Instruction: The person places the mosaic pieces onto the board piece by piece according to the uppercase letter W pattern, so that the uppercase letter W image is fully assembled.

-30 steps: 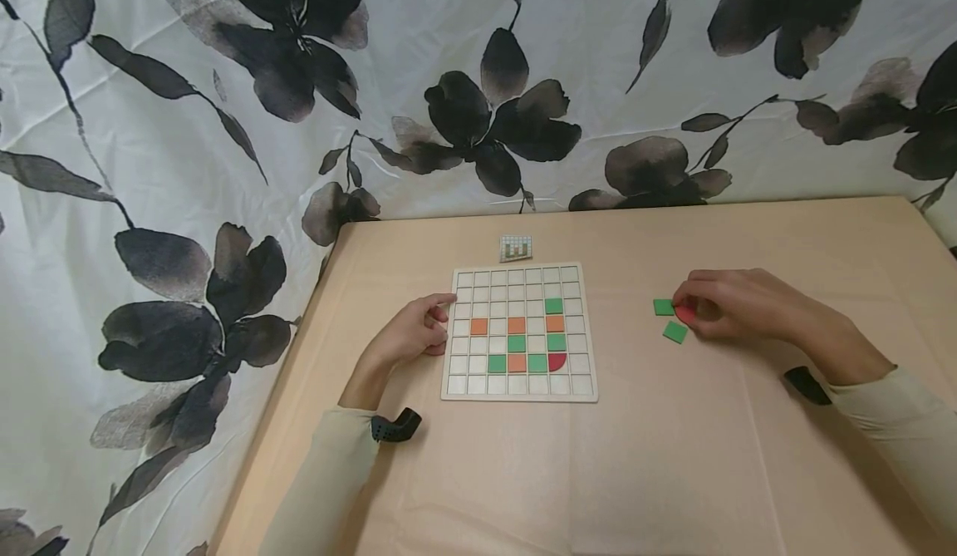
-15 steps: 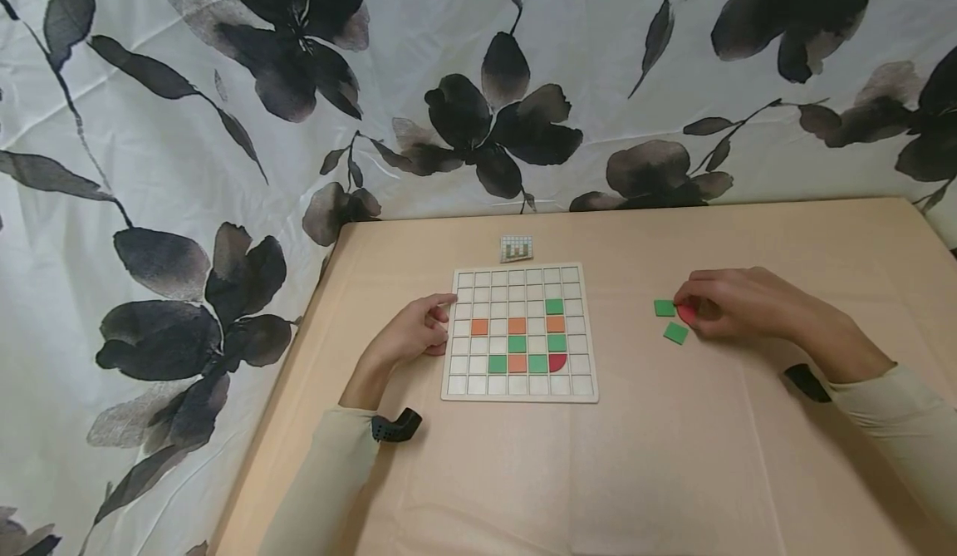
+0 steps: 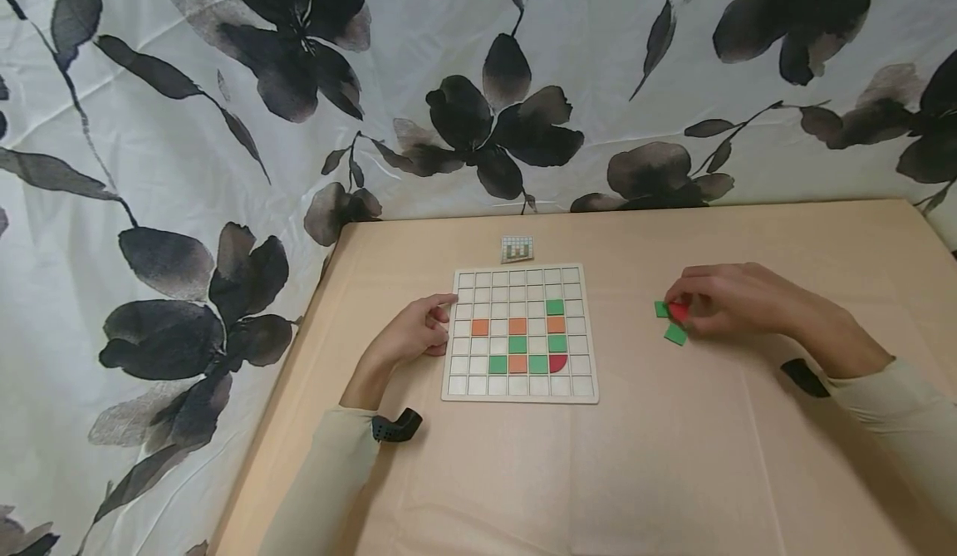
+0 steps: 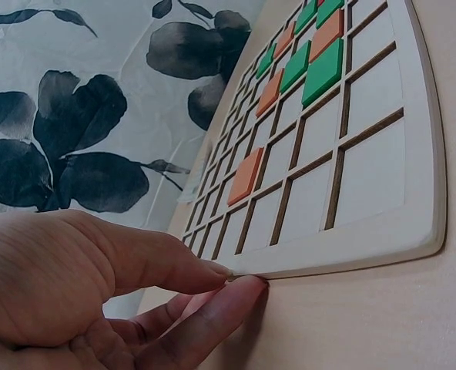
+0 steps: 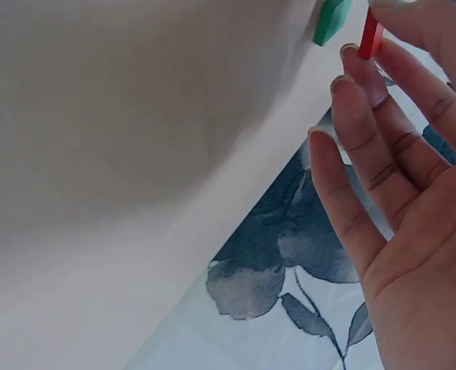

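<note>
A white grid board [image 3: 498, 272] lies flat on the table, holding several green and orange square tiles and one red round-cornered tile [image 3: 557, 363]. At the board's left edge is my left hand [image 3: 407, 333]; its fingertips hold the rim, thumb and finger meeting there in the left wrist view. My right hand [image 3: 736, 298] pinches a red tile [image 3: 678, 312] between thumb and fingertips, the remaining fingers loosely bent in the right wrist view. Close by lie two loose green tiles: one [image 3: 661, 309] partly hidden behind the red tile, the other [image 3: 675, 334] just in front.
A small card [image 3: 517, 248] with a printed grid pattern lies beyond the board. The wooden table [image 3: 635, 473] ends at the back and left against a white cloth [image 3: 419, 41] with dark flowers.
My right hand has shifted slightly left with the red tile, which now covers part of the farther green tile. My left hand and the board stay as they were.
</note>
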A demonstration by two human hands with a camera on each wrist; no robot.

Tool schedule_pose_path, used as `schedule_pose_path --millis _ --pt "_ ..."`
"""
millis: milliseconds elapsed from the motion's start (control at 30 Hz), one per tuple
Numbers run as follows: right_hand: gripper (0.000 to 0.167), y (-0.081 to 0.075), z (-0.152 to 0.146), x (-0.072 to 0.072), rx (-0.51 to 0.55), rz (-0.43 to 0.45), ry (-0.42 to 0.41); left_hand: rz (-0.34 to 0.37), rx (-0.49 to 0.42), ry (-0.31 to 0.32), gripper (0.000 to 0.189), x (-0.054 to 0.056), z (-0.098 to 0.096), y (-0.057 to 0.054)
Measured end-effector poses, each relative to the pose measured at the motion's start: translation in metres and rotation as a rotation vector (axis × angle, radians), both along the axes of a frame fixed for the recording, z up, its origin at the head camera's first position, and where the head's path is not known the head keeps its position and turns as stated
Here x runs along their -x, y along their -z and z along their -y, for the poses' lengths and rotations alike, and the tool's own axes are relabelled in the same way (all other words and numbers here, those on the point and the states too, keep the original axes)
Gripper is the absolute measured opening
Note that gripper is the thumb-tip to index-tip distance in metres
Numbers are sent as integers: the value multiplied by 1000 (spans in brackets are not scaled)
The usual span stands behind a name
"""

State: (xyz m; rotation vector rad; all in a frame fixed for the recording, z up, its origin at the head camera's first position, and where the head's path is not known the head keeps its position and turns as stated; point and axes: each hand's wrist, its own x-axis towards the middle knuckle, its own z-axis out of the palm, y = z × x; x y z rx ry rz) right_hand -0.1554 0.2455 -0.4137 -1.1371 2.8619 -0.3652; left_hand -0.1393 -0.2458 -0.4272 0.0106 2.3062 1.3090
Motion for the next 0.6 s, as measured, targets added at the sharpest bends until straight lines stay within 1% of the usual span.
schedule_pose_path --millis 133,333,600 --pt "28 -3 8 0 22 27 -23 -2 12 4 68 0 1 0" --pt "30 -8 21 -2 1 105 3 6 20 -1 68 -1 3 2" --pt "31 -11 37 -4 31 90 -28 6 2 5 69 -1 5 2"
